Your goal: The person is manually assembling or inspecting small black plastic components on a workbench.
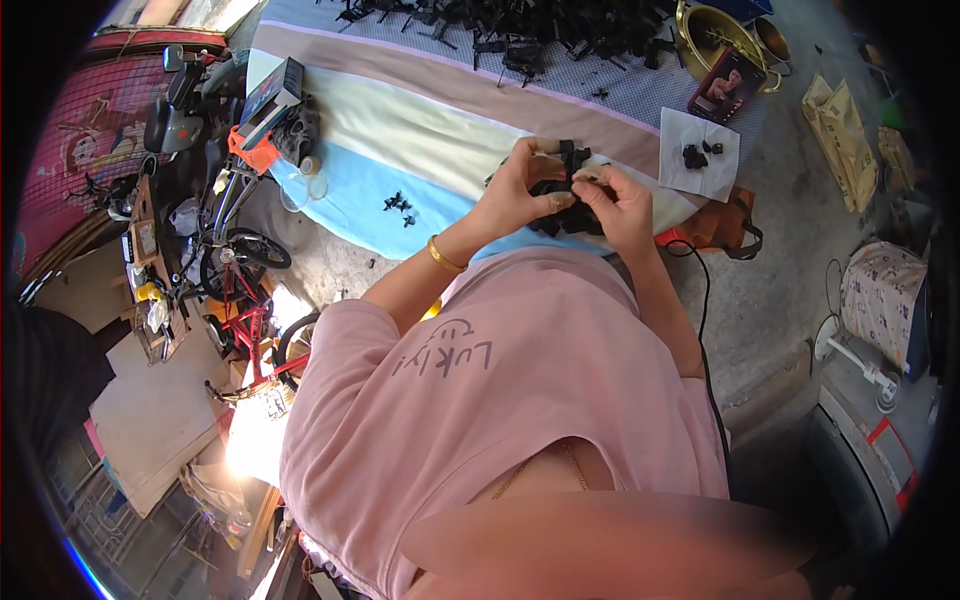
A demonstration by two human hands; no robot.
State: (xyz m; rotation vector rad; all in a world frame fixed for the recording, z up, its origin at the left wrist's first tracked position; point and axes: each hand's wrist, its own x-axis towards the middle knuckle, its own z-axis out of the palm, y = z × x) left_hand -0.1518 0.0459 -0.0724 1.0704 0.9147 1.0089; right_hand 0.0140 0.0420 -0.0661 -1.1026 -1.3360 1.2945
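Above the near edge of a striped cloth [400, 110], my two hands meet at a small black plastic part [572, 158]. My left hand [512, 195] grips it between thumb and fingers, and a gold bangle circles that wrist. From the other side, my right hand [618, 205] is closed in a pinch at the part; exactly what its fingertips hold is too small to make out. Pale coverings show on some fingertips. Beneath the hands lies a cluster of black parts [570, 218], partly hidden by them. Several small black pieces [400, 208] lie to the left.
A large heap of black parts [560, 30] covers the far side. At right are a white sheet [685, 178] with black bits, a phone [728, 88] and a brass-coloured pot [690, 40]. A box [275, 100] stands left. A black cable [706, 340] hangs beside my right arm.
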